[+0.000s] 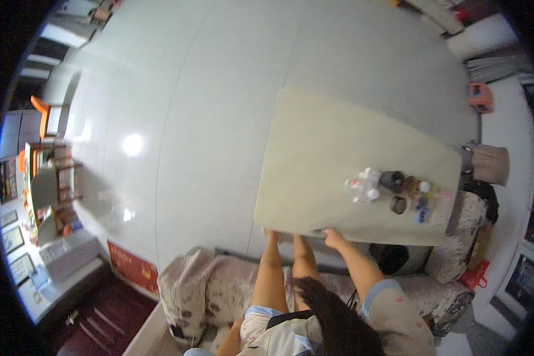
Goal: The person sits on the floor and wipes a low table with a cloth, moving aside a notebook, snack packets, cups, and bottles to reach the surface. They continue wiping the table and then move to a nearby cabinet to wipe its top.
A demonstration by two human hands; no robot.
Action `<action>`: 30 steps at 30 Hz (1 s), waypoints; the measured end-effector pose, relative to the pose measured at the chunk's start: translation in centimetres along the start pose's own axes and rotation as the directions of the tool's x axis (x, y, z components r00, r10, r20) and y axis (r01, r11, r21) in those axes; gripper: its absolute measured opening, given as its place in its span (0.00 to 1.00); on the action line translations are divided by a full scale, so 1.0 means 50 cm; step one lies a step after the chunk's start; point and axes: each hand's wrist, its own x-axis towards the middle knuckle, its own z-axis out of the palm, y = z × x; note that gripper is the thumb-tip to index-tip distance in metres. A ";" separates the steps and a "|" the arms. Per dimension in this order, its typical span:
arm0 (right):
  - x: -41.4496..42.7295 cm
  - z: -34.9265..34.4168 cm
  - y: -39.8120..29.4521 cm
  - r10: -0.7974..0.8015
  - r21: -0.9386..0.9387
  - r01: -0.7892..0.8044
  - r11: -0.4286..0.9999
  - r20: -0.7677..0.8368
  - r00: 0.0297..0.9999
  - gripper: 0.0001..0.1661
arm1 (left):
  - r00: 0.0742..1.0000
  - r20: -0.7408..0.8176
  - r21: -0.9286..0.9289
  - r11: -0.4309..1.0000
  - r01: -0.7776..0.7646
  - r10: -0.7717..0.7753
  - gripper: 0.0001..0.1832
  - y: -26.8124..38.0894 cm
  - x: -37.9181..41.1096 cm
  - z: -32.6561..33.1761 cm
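My right hand point(333, 238) reaches forward to the near edge of a cream-coloured table point(311, 187). At its fingertips lies a small dark grey object point(320, 232), too blurred to name. Whether the fingers grip it or only touch it I cannot tell. Part of my left forearm point(230, 341) shows beside my thigh, while the left hand itself is hidden there. On the right half of the tabletop stand a crumpled white item point(364, 184), a dark cup-like container point(390, 180), a round dark-topped container point(399, 204) and a small blue item point(422, 213).
A patterned covered sofa point(222, 285) runs under and around me, with another section point(465, 236) at the right. Pale tiled floor point(204, 111) spreads beyond the table. Chairs point(44, 187) stand far left, and a beige bin-like container point(490, 164) is by the right wall.
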 end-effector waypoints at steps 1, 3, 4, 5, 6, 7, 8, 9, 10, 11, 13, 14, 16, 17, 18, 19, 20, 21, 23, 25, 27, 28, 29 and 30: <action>-0.032 -0.024 -0.003 0.017 0.128 -0.019 0.992 0.017 1.000 0.33 | 1.000 0.012 0.012 1.000 -0.008 0.008 0.24 0.019 -0.007 -0.015; -0.095 -0.075 0.011 -0.112 0.206 0.113 0.972 -0.015 0.994 0.34 | 0.997 0.028 0.060 0.995 -0.076 0.075 0.24 0.086 0.023 -0.050; -0.111 -0.096 -0.020 -0.178 0.226 0.176 0.958 -0.014 0.984 0.34 | 0.996 -0.021 -0.006 0.996 -0.085 0.085 0.24 0.097 -0.008 -0.050; -0.141 -0.133 -0.054 -0.211 0.268 0.213 0.939 -0.038 0.977 0.34 | 0.993 -0.050 -0.028 0.993 -0.113 0.112 0.24 0.132 -0.013 -0.069; -0.187 -0.169 -0.073 -0.297 0.196 0.307 0.931 -0.078 0.952 0.33 | 0.989 -0.068 -0.041 0.990 -0.136 0.133 0.23 0.164 -0.023 -0.091; -0.275 -0.213 -0.100 -0.352 0.113 0.367 0.923 -0.129 0.927 0.33 | 0.981 -0.059 -0.038 0.982 -0.185 0.182 0.23 0.192 0.011 -0.104; -0.324 -0.226 -0.126 -0.395 0.080 0.418 0.905 -0.205 0.895 0.33 | 0.976 -0.096 -0.062 0.978 -0.200 0.194 0.23 0.218 -0.017 -0.131; -0.372 -0.238 -0.145 -0.424 0.043 0.453 0.890 -0.287 0.859 0.33 | 0.970 -0.114 -0.071 0.972 -0.224 0.215 0.23 0.246 -0.030 -0.155; -0.412 -0.246 -0.157 -0.440 0.007 0.476 0.880 -0.369 0.819 0.33 | 0.963 -0.124 -0.073 0.966 -0.249 0.239 0.23 0.270 -0.034 -0.180; -0.455 -0.258 -0.165 -0.432 0.030 0.485 0.874 -0.408 0.804 0.33 | 0.957 -0.130 -0.076 0.960 -0.270 0.259 0.22 0.295 -0.039 -0.198; -0.503 -0.269 -0.208 -0.452 0.054 0.532 0.845 -0.461 0.764 0.32 | 0.943 -0.148 -0.103 0.944 -0.313 0.297 0.22 0.317 -0.036 -0.238; -0.518 -0.261 -0.221 -0.432 0.072 0.539 0.839 -0.513 0.742 0.32 | 0.937 -0.149 -0.105 0.937 -0.332 0.315 0.22 0.325 -0.034 -0.257; -0.550 -0.232 -0.235 -0.410 0.119 0.578 0.808 -0.592 0.694 0.31 | 0.928 -0.135 -0.113 0.925 -0.363 0.347 0.22 0.325 -0.025 -0.294; -0.565 -0.221 -0.245 -0.402 0.134 0.600 0.788 -0.626 0.668 0.31 | 0.927 -0.127 -0.122 0.921 -0.369 0.354 0.21 0.322 -0.017 -0.302; -0.569 -0.198 -0.258 -0.321 0.212 0.586 0.782 -0.670 0.670 0.30 | 0.925 -0.103 -0.112 0.920 -0.376 0.366 0.21 0.319 0.001 -0.321; -0.567 -0.176 -0.293 -0.262 0.281 0.586 0.760 -0.693 0.672 0.29 | 0.929 -0.097 -0.116 0.923 -0.367 0.357 0.21 0.298 0.009 -0.356; -0.565 -0.156 -0.331 -0.204 0.347 0.586 0.732 -0.710 0.675 0.29 | 0.933 -0.088 -0.120 0.926 -0.357 0.348 0.21 0.285 0.024 -0.385; -0.564 -0.127 -0.375 -0.112 0.490 0.592 0.640 -0.703 0.703 0.28 | 0.939 -0.083 -0.117 0.932 -0.342 0.334 0.21 0.261 0.039 -0.423; -0.565 -0.111 -0.488 0.028 0.694 0.584 0.421 -0.653 0.757 0.27 | 0.956 -0.079 -0.157 0.944 -0.291 0.282 0.20 0.206 0.057 -0.499; -0.509 -0.058 -0.576 0.144 0.736 0.635 0.233 -0.672 0.726 0.27 | 0.968 -0.055 -0.167 0.954 -0.250 0.244 0.20 0.165 0.079 -0.566; -0.471 -0.017 -0.662 0.175 0.742 0.653 0.149 -0.670 0.722 0.27 | 0.977 -0.049 -0.182 0.960 -0.212 0.206 0.20 0.133 0.102 -0.632; -0.466 -0.015 -0.707 0.144 0.744 0.649 0.161 -0.668 0.730 0.27 | 0.981 -0.053 -0.199 0.961 -0.194 0.187 0.19 0.115 0.106 -0.661; -0.464 -0.017 -0.746 0.114 0.745 0.645 0.172 -0.665 0.738 0.27 | 0.984 -0.060 -0.221 0.959 -0.176 0.167 0.19 0.109 0.116 -0.698; -0.477 -0.018 -0.792 0.067 0.754 0.633 0.173 -0.650 0.757 0.27 | 0.986 -0.077 -0.240 0.957 -0.166 0.151 0.19 0.095 0.122 -0.732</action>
